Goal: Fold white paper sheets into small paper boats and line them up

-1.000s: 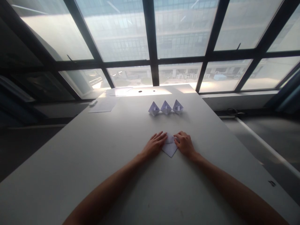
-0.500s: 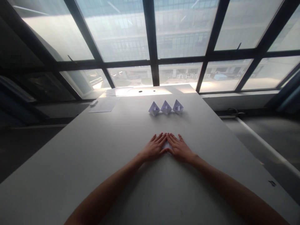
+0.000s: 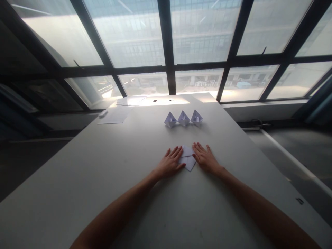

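Note:
A small folded sheet of white paper lies flat on the table between my hands, its fold lines showing across the middle. My left hand rests flat over the paper's left side, fingers stretched out and thumb on its lower part. At the paper's right edge is my right hand, palm down with fingers extended; its fingertips touch or nearly touch the edge. Beyond them three folded paper boats stand side by side in a row, each with a pointed peak.
The white table reaches forward to the large windows. Flat sheets of paper lie at its far left, with a small white object on their edge. A small dark item sits near the right table edge.
My right hand has moved right, away from my left hand, uncovering more of the folded paper. My left hand stays almost where it was.

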`<state>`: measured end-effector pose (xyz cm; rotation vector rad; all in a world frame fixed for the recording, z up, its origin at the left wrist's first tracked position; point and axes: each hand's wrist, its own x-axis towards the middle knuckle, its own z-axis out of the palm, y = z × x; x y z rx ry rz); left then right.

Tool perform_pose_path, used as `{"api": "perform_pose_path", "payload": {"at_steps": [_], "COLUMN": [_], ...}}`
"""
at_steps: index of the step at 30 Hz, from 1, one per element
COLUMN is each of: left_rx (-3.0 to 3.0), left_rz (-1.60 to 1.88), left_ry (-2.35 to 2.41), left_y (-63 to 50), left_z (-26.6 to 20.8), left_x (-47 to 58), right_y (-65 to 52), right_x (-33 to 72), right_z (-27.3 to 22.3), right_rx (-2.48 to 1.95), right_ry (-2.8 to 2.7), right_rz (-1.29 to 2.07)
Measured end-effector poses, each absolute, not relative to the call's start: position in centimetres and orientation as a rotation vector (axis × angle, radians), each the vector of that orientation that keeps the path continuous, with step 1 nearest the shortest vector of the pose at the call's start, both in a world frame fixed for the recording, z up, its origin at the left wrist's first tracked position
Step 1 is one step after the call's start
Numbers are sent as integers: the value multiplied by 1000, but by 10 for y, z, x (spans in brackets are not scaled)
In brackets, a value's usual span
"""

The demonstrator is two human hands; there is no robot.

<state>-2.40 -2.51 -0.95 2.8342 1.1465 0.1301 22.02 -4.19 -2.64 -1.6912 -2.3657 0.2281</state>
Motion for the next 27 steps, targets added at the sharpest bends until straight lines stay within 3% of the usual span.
{"api": "perform_pose_path", "payload": {"at_steps": [6, 12, 27], "left_rx": [2817, 2807, 2698], "left_rz": [217, 247, 241], "left_ry": [1124, 1136, 1106], "left_y": [-23, -24, -20], "left_z": [-13, -13, -9], "left_x": [-26, -27, -27], "right_y": [-39, -43, -43], "right_x": [222, 222, 225], "right_z": [-21, -14, -6], "right_rx": [-1518, -1210, -1183], "right_ry": [-2170, -2394, -2466], "right_rz": [297, 365, 476]}}
